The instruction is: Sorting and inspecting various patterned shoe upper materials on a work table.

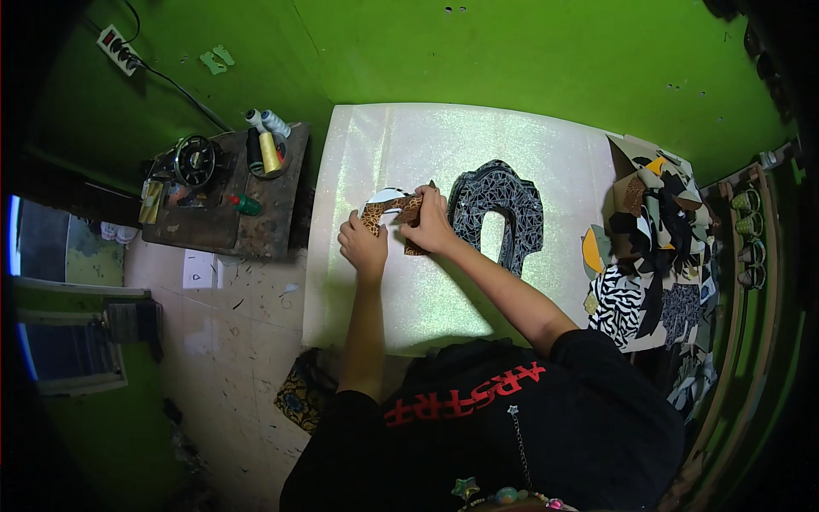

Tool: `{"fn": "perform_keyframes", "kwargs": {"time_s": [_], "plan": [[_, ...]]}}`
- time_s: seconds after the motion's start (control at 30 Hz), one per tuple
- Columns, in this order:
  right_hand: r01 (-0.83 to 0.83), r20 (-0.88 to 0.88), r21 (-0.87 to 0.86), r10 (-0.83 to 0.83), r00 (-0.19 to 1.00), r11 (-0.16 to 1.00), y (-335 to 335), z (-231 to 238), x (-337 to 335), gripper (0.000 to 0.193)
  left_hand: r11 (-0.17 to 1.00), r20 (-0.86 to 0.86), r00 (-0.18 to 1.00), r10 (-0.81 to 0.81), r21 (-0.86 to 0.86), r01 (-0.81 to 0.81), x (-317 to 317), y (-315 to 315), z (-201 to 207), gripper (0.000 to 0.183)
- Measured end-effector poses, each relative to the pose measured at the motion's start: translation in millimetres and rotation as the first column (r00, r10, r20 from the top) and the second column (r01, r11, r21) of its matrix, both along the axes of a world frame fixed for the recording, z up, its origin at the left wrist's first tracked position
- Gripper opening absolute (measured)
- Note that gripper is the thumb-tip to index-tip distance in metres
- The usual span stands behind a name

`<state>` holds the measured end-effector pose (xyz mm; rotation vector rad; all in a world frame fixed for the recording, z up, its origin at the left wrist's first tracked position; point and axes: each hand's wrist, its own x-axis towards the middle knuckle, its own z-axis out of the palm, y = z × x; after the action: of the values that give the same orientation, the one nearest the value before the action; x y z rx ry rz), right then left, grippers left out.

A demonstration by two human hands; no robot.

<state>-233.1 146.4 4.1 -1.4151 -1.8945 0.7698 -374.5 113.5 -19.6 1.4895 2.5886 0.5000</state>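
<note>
Both hands are on a curved leopard-print piece (373, 217) of sheet material, which shows a white underside along its far edge. My left hand (363, 246) grips its left end with the fingers wrapped round it. On the other end, my right hand (433, 224) pinches the piece between thumb and fingers. More brown patterned material shows below the right hand, partly hidden by it. Just right of that hand lies a stack of U-shaped black pieces (492, 181) with a white line pattern, its opening toward me.
A pale shimmering sheet (554, 230) covers the table. Heaped scraps (653, 205) and a zebra-print piece (621, 300) lie at its right. On the left stands a sewing machine table (223, 224) with thread cones (270, 154) and a green bottle (246, 204). Sandals (749, 224) hang on a rack at the right.
</note>
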Motion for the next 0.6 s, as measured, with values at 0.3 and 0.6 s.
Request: {"fn": "perform_keyframes", "kwargs": {"time_s": [0.3, 0.6], "plan": [[0.02, -0.31, -0.003, -0.02, 0.951, 1.0, 21.6, 1.0, 24.7, 0.018, 0.998, 0.044, 0.998, 0.052, 0.023, -0.053, -0.4, -0.8, 9.4, 0.048], [-0.099, -0.225, -0.191, 0.055, 0.973, 0.977, 30.2, 16.1, 32.2, 0.074, 0.986, 0.033, 0.988, 0.149, -0.083, -0.146, -2.2, -10.6, 15.3, 0.05]]}}
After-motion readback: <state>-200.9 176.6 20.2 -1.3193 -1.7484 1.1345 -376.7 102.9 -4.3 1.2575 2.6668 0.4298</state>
